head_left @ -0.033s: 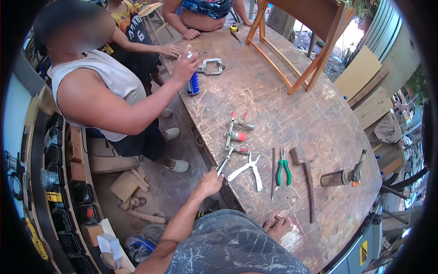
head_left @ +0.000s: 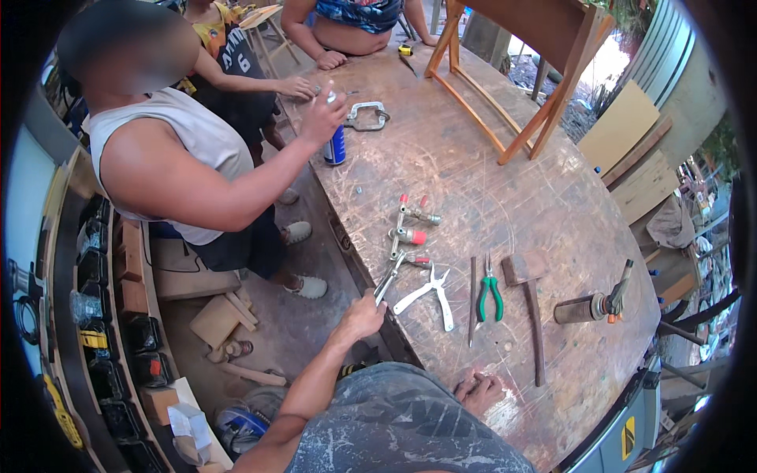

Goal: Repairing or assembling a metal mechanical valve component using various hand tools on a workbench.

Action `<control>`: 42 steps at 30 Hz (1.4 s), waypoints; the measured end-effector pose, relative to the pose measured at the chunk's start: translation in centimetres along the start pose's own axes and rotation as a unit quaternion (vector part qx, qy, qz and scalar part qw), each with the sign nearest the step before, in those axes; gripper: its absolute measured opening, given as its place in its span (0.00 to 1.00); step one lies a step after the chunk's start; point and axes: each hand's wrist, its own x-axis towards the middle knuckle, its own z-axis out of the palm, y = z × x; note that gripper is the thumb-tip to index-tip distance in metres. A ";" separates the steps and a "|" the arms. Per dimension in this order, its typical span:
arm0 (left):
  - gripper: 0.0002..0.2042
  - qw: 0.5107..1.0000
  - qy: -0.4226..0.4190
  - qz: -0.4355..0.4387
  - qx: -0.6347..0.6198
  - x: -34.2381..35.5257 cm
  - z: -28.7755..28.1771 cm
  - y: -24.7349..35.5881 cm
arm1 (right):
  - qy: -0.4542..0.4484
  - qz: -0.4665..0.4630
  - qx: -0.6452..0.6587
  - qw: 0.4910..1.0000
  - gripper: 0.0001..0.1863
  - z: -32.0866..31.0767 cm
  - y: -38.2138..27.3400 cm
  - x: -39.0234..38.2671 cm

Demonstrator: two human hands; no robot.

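Observation:
My left hand (head_left: 363, 317) is closed round the handles of metal locking pliers (head_left: 387, 281) at the table's left edge. The pliers' jaws meet the lower end of a metal valve fitting (head_left: 400, 231) with red caps and red-handled parts, lying on the wooden table (head_left: 505, 213). My right hand (head_left: 479, 392) rests on the tabletop near my body, fingers slightly bent and apart, nothing visible in it. Between my hands and farther right lie white-handled pliers (head_left: 428, 298), a thin metal rod (head_left: 472, 299), green-handled long-nose pliers (head_left: 490, 296) and a hammer (head_left: 534, 315).
A blowtorch (head_left: 587, 306) lies at the right. Across the left corner, a co-worker's hand (head_left: 323, 118) holds a blue spray can (head_left: 335, 147) by a metal clamp (head_left: 366, 117). A wooden frame (head_left: 544, 106) stands at the back. Shelves of bins (head_left: 98, 299) line the left.

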 end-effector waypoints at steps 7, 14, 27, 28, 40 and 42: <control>0.22 1.000 -0.006 0.010 -0.022 0.2 0.1 -0.2 | 0.004 -0.027 -0.016 0.999 0.16 -0.3 -0.2 0.1; 0.22 1.000 0.001 0.012 -0.021 0.3 0.4 -0.4 | 0.013 -0.019 -0.012 1.000 0.15 -0.3 -0.4 0.3; 0.24 1.000 -0.002 0.019 -0.025 0.9 0.8 -1.0 | 0.004 -0.007 0.009 1.000 0.22 -0.8 -0.6 0.6; 0.24 0.999 -0.013 0.020 -0.027 0.9 0.9 -1.1 | 0.004 -0.002 0.005 1.000 0.22 -1.2 -1.1 1.1; 0.47 0.972 0.017 0.078 -0.221 -0.9 0.2 -3.7 | -0.025 -0.235 0.241 0.941 0.09 0.7 -15.3 23.9; 0.44 0.941 -0.006 0.077 -0.330 -2.5 0.3 -5.3 | -0.040 -0.270 0.237 0.933 0.12 3.6 -16.8 29.8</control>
